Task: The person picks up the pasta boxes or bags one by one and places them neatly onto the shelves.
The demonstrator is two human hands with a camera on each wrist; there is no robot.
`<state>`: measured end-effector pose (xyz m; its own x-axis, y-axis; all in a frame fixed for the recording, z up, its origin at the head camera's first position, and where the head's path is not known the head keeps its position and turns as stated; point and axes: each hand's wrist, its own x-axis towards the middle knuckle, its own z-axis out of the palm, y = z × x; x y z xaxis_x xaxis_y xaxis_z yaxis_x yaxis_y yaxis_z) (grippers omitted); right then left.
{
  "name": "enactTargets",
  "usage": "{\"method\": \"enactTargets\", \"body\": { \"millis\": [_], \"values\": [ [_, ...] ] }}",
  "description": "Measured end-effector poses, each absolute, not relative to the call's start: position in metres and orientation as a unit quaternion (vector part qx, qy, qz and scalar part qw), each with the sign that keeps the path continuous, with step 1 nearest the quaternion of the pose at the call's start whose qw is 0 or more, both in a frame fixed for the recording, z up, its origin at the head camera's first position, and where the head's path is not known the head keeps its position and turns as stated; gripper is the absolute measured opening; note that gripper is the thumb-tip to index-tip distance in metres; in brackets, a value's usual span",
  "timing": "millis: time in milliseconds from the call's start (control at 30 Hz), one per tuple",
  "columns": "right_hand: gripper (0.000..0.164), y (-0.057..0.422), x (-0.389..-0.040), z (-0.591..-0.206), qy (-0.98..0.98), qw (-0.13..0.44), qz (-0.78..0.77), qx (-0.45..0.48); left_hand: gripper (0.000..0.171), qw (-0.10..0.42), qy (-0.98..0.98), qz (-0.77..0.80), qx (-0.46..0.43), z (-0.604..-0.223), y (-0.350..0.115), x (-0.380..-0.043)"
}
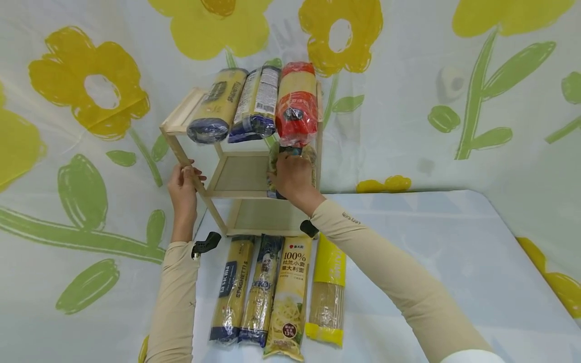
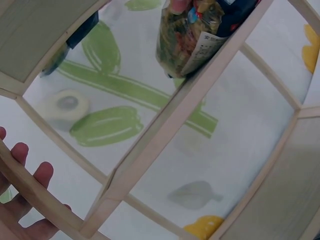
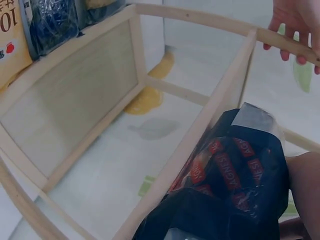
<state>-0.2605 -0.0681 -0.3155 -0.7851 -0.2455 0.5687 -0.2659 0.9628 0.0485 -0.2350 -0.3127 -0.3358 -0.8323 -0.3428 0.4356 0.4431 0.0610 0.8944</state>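
Note:
My left hand [image 1: 183, 194] grips the left front post of a small wooden rack [image 1: 238, 174], its fingers curled round the wood. With my right hand [image 1: 295, 176] I hold a clear bag of coloured pasta [image 2: 182, 42] at the right end of the middle shelf, under the red pack. Dark blue film with red AGNESI labels [image 3: 235, 170] covers part of the bag, which leans over the shelf's front rail in the right wrist view. In the head view my hand hides much of it.
On the top shelf lie two spaghetti packs [image 1: 220, 103] [image 1: 256, 101] and a red noodle pack [image 1: 297, 103], overhanging its front. Several long pasta packs [image 1: 287, 297] lie side by side on the white table [image 1: 408, 252] before the rack. A flowered cloth [image 1: 399, 101] hangs behind.

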Motion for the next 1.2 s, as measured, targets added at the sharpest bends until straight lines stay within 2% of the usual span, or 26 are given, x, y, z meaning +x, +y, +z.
{"method": "enactTargets", "body": {
  "millis": [100, 267, 500, 633, 800, 967, 1200],
  "values": [
    [0.067, -0.068, -0.259, -0.316, -0.951, 0.278, 0.004, 0.134, 0.023, 0.288, -0.668, -0.685, -0.035, -0.336, -0.312, -0.235],
    [0.073, -0.067, -0.255, -0.32, -0.956, 0.257, 0.006, 0.14, 0.023, 0.292, -0.669, -0.682, -0.031, -0.338, -0.312, -0.233],
    [0.071, -0.062, -0.247, -0.318, -0.959, 0.224, 0.037, 0.17, 0.024, 0.292, -0.668, -0.684, -0.028, -0.339, -0.315, -0.232],
    [0.067, -0.059, -0.241, -0.313, -0.968, 0.171, 0.062, 0.171, 0.026, 0.297, -0.663, -0.687, -0.024, -0.347, -0.321, -0.239],
    [0.064, -0.051, -0.229, -0.307, -0.98, 0.095, 0.022, 0.174, 0.027, 0.298, -0.655, -0.694, -0.024, -0.353, -0.324, -0.247],
    [0.058, -0.035, -0.216, -0.31, -0.969, 0.117, 0.025, 0.216, 0.026, 0.296, -0.65, -0.699, -0.029, -0.353, -0.324, -0.248],
    [0.044, -0.008, -0.197, -0.318, -0.942, 0.156, 0.173, 0.24, 0.024, 0.289, -0.655, -0.697, -0.039, -0.343, -0.316, -0.24]
  ]
}}
